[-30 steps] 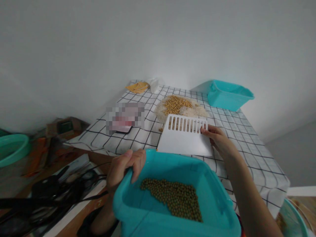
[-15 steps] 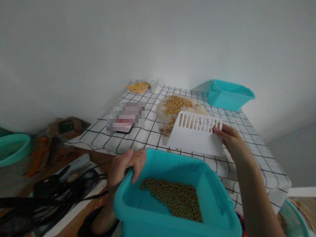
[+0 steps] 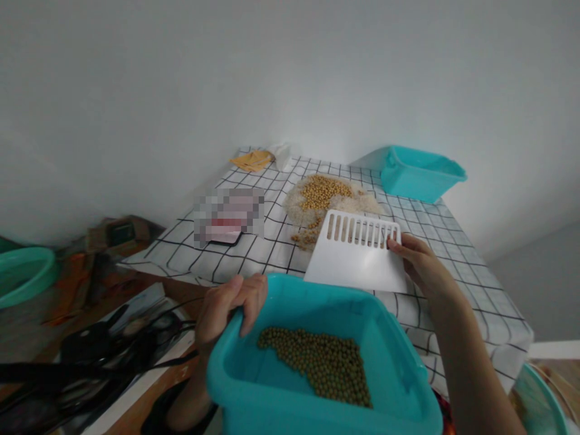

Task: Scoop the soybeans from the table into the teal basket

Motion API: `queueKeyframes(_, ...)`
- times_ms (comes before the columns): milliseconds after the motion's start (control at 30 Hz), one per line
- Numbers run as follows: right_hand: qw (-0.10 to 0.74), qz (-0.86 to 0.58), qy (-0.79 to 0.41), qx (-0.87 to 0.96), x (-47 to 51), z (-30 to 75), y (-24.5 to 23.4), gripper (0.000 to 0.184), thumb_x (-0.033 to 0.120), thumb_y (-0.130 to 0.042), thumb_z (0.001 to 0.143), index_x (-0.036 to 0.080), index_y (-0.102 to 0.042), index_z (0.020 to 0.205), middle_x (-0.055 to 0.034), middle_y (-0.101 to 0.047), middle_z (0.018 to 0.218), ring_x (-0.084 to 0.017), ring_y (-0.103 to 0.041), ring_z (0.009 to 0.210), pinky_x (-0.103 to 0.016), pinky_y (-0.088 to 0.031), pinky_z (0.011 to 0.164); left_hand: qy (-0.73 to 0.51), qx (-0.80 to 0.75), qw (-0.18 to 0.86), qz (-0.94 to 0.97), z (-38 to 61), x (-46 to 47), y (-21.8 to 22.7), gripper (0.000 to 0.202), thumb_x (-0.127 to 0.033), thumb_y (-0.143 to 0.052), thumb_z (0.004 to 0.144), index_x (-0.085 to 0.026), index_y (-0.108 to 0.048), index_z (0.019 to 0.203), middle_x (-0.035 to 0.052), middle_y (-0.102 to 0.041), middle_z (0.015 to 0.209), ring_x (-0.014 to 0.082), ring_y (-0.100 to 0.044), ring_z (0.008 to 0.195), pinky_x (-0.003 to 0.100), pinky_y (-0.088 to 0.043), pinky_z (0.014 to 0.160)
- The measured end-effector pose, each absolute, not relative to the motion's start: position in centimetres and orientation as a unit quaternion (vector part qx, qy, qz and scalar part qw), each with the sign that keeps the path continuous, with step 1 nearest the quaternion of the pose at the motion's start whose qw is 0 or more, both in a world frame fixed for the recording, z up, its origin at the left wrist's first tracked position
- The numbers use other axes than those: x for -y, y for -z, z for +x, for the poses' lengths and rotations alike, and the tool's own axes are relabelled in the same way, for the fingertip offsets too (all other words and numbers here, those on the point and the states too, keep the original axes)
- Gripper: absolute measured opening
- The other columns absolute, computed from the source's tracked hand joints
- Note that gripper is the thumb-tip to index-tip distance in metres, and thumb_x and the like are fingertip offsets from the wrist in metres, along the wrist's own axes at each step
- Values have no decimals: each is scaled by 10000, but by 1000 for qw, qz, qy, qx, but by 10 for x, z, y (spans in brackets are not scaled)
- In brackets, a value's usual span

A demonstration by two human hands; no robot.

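My left hand (image 3: 233, 305) grips the left rim of a turquoise plastic bin (image 3: 290, 389), its fingers curled over the edge. Round beans (image 3: 324, 362) lie across the bin's floor. In my right hand (image 3: 419, 263) is a white slotted scraper (image 3: 356, 263), pinched at its right side by the slots. The scraper's straight lower edge is at the bin's far rim, over the table; whether it touches the rim I cannot tell. Just beyond it, yellow beans (image 3: 322, 190) rest on a spread of pale grains (image 3: 296, 208) on the checked cloth.
A second turquoise bin (image 3: 408, 181) stands at the table's back right. At the back left are a yellow cloth (image 3: 252, 161) and a crumpled white bag (image 3: 283, 157). A blurred-out phone-like object (image 3: 229, 220) lies on the left. Cables (image 3: 136, 344) clutter the lower left.
The scraper in my right hand has come slightly down and toward the near bin, its lower edge now at the bin's far rim. My left hand keeps its hold.
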State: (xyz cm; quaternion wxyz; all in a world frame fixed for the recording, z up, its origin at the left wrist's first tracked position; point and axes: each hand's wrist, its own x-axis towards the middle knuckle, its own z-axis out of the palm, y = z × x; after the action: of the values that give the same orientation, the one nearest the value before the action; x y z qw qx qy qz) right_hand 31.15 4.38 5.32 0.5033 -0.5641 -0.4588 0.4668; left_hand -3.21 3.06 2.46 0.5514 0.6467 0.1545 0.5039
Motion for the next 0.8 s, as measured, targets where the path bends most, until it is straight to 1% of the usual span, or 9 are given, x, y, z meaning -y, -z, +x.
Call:
queueKeyframes(133,530,-561,-446,454,-43,314,-55,268,446,-764,769,243,-773,945,-48,-795,983,-250,-726,874,-306,-536,711,-513,-155,552,638,-29,-29,-24,642,-300,-195,1080,-200,-493,521,1,-451,463,183,-389,512,380,-358,649)
queueKeyframes(200,541,-561,-424,461,-44,316,-54,263,445,-759,780,245,-773,950,-43,-794,1019,-253,-723,914,-311,-536,741,-510,-158,552,640,-30,-29,-24,637,-295,-194,1080,-200,-488,523,2,-455,467,184,-397,519,377,-362,649)
queueKeyframes(267,534,-559,-413,481,-45,317,-53,255,440,-763,780,242,-775,940,-42,-791,1043,-257,-716,953,-317,-537,773,-504,-160,552,645,-32,-31,-24,635,-290,-186,1080,-202,-485,527,3,-459,471,187,-407,527,374,-369,650)
queueKeyframes(400,495,-560,-440,498,-48,312,-50,240,442,-777,761,227,-766,868,-48,-793,973,-260,-719,916,-321,-544,756,-479,-144,547,671,-36,-33,-24,638,-307,-196,1082,-204,-508,535,9,-486,477,190,-433,534,371,-382,641)
queueKeyframes(533,491,-549,-482,475,-49,303,-50,259,440,-786,739,233,-761,892,-50,-789,941,-264,-730,897,-342,-556,777,-502,-154,542,656,-32,-31,-25,648,-294,-188,1079,-202,-497,517,7,-468,458,185,-417,516,370,-371,623)
queueKeyframes(667,488,-563,-503,438,-48,300,-53,255,429,-816,696,237,-749,850,-44,-786,884,-261,-733,825,-329,-557,704,-532,-173,536,632,-24,-27,-30,653,-258,-163,1070,-201,-460,491,4,-423,432,182,-386,492,373,-349,603)
queueKeyframes(800,486,-560,-524,419,-47,304,-54,212,402,-825,698,235,-732,788,-28,-786,833,-222,-720,719,-291,-543,638,-512,-175,539,645,-26,-27,-30,647,-279,-183,1072,-205,-472,497,8,-442,438,190,-401,500,379,-356,610)
